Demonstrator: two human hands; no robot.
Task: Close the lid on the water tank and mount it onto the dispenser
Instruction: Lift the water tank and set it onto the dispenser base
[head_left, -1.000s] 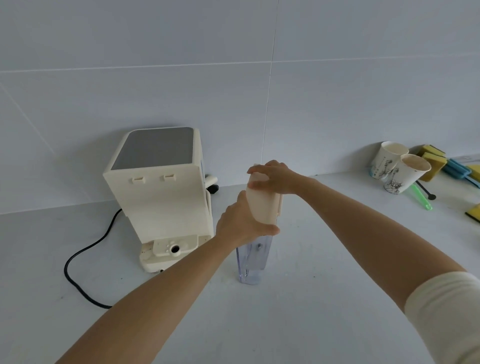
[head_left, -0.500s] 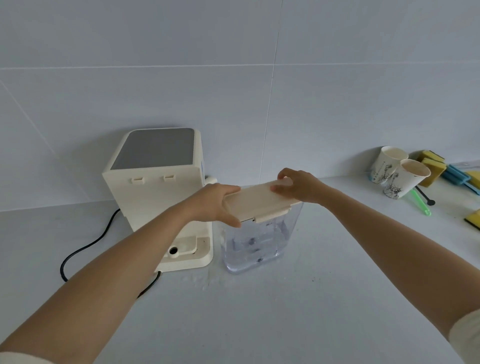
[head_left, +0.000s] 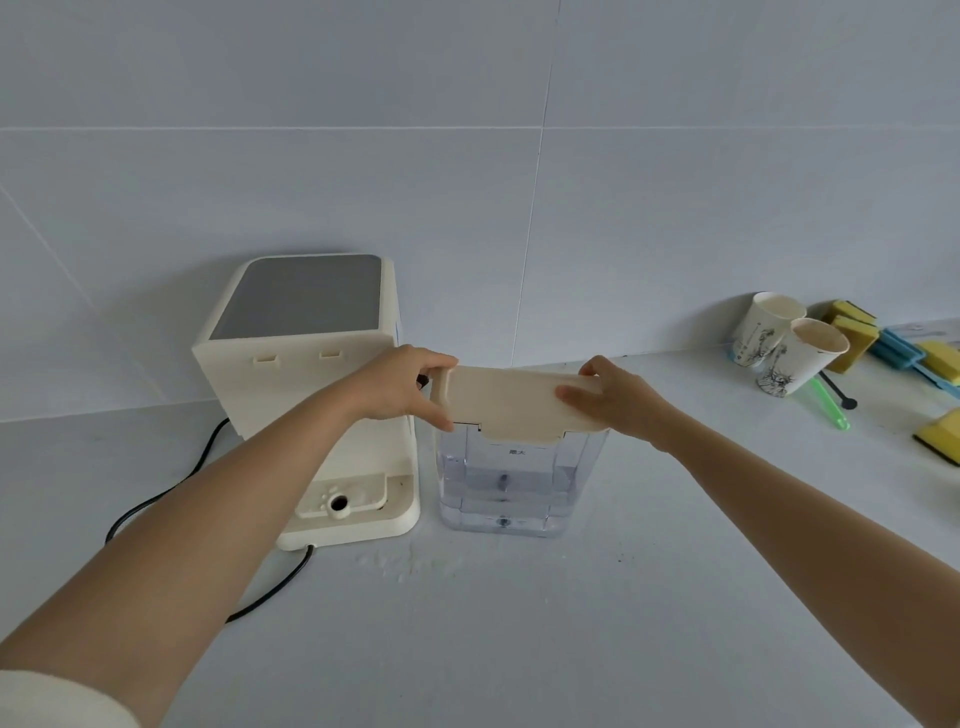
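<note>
A clear water tank (head_left: 506, 483) holding some water stands on the counter just right of the cream dispenser (head_left: 306, 384). Its cream lid (head_left: 511, 402) lies flat across the tank's top. My left hand (head_left: 402, 387) grips the lid's left end and my right hand (head_left: 610, 397) grips its right end. The dispenser's rear base with a round inlet port (head_left: 340, 504) is bare, and part of it is hidden behind my left forearm.
A black power cord (head_left: 171, 493) curls left of the dispenser and under its front. Spilled water drops (head_left: 410, 564) lie on the counter before the tank. At the far right stand two paper cups (head_left: 784, 351), several yellow sponges (head_left: 852, 332) and a green utensil (head_left: 831, 405).
The tank has been turned from narrow-end-on to broadside beside the dispenser. My hands moved apart to the lid's two ends, and the lid now lies level on the tank.
</note>
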